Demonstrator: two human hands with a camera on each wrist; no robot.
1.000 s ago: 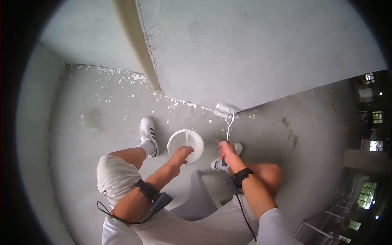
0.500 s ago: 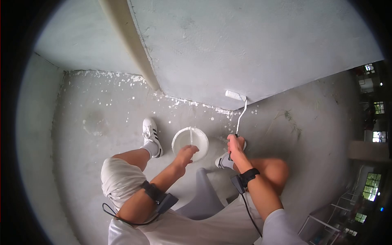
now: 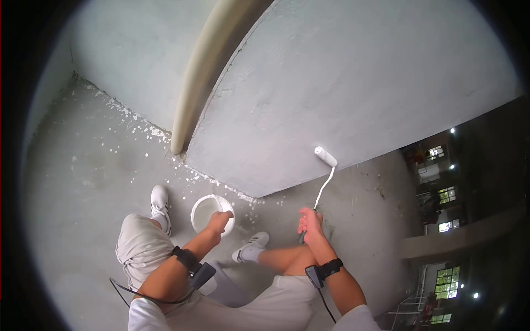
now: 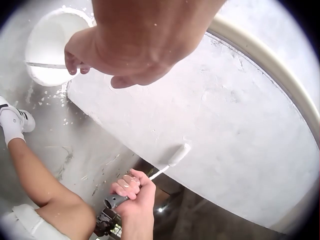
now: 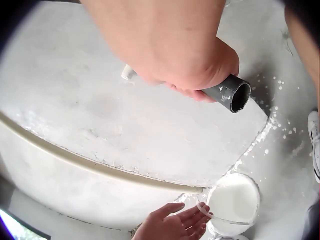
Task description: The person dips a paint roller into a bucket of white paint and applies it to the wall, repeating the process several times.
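Observation:
My right hand (image 3: pixel 311 225) grips the dark, hollow handle (image 5: pixel 227 93) of a paint roller. The roller's white sleeve (image 3: pixel 326 156) lies against the lower part of the pale wall (image 3: pixel 375 88), joined to the handle by a bent, paint-coated rod (image 3: pixel 324 187). My left hand (image 3: pixel 219 222) is over the rim of a white bucket (image 3: pixel 194 212) on the floor. Its fingers (image 5: pixel 192 218) look loosely extended in the right wrist view, thumb apart, with the bucket's thin bail handle (image 5: pixel 227 220) across the fingertips. White paint (image 5: pixel 235 200) shows inside the bucket.
A cream pipe (image 3: pixel 193 83) runs down the wall by its corner. White paint spots (image 3: pixel 149 131) dot the grey floor (image 3: pixel 88 220) along the wall base. The person's shoes (image 3: pixel 160 201) flank the bucket. Beyond the wall's right edge are lit windows (image 3: pixel 447 282) and metal frames.
The roller has moved up the wall from its bottom edge, away from the bucket. The head view has swung right, so bucket and pipe base sit further left. The left hand stays at the bucket.

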